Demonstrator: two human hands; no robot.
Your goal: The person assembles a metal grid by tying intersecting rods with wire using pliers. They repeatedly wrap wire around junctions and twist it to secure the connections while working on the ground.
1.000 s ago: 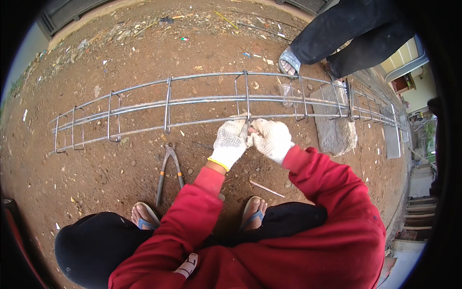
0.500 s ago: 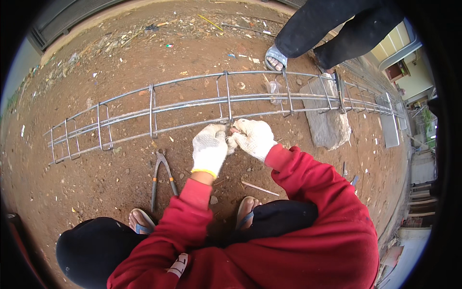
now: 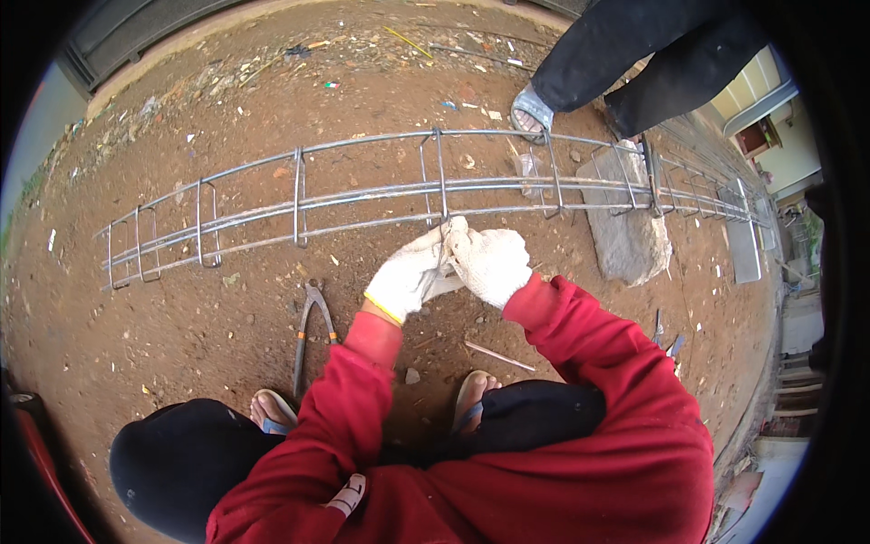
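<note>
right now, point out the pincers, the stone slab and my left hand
Pincers (image 3: 302, 336), head view: orange band on one handle
Stone slab (image 3: 620, 234), head view: grey upper face
Left hand (image 3: 404, 275), head view: its gloved middle

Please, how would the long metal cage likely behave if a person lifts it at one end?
The metal cage would probably feel fairly stiff, since hoops join its long bars. It may be heavy, being metal and stretching far rightward. It might still sag or twist, as the bars look thin for their length.
</note>
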